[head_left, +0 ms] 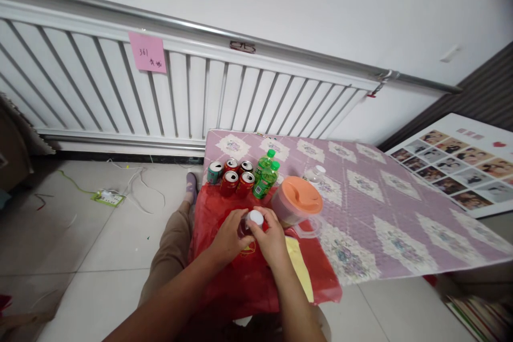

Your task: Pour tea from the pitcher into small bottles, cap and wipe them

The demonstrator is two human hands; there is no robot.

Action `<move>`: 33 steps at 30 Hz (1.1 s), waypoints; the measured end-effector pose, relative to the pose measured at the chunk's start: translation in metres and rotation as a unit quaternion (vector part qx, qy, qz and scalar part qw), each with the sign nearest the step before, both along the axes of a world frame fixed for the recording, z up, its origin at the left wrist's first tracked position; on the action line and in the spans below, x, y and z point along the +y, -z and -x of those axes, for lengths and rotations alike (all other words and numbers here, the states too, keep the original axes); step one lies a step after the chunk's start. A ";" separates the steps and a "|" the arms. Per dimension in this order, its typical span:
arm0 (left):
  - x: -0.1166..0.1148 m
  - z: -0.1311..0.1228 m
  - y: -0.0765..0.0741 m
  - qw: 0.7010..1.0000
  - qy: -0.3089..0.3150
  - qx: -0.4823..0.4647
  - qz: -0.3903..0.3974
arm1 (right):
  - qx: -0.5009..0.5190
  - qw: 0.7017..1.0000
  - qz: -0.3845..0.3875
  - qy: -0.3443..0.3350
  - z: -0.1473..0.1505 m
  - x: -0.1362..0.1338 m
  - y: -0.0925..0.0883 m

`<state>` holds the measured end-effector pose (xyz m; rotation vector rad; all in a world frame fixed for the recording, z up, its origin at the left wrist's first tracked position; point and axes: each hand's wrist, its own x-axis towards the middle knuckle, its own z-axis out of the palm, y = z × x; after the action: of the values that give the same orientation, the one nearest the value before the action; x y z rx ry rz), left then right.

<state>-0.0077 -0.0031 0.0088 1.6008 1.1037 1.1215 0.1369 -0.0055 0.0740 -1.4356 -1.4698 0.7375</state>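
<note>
Close to the table's near side, my left hand (230, 238) wraps round a small clear bottle, its body mostly hidden by my fingers. My right hand (270, 235) is closed about the bottle's white cap (255, 218), thumb and fingers at its side. Under both hands lies a red plastic sheet (228, 288). Just right of them stands a clear pitcher with an orange lid (302, 195). A yellow cloth (300, 267) lies below the pitcher, partly covered by my right forearm.
Several opened drink cans (230, 183) and two green bottles (265, 179) stand behind my hands. Another clear bottle with a white cap (319, 171) lies on the patterned tablecloth (372, 214). A white radiator (232, 96) runs behind; a power strip (108, 199) sits on the floor.
</note>
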 end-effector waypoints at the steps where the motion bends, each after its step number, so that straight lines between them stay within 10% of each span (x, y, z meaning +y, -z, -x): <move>1: 0.000 0.001 -0.001 1.000 0.002 0.003 -0.001 | -0.002 1.000 0.002 0.000 0.000 0.000 0.001; 12: 0.002 0.001 0.001 1.000 -0.005 -0.004 0.000 | 0.042 0.988 0.077 -0.127 -0.024 0.001 0.001; 33: 0.004 0.003 0.011 1.000 0.012 0.006 -0.021 | -0.009 1.000 0.019 -0.018 0.000 -0.016 0.011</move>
<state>-0.0106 0.0004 -0.0027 1.6504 1.0729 1.1281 0.1365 -0.0217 0.0631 -1.4512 -1.5073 0.7809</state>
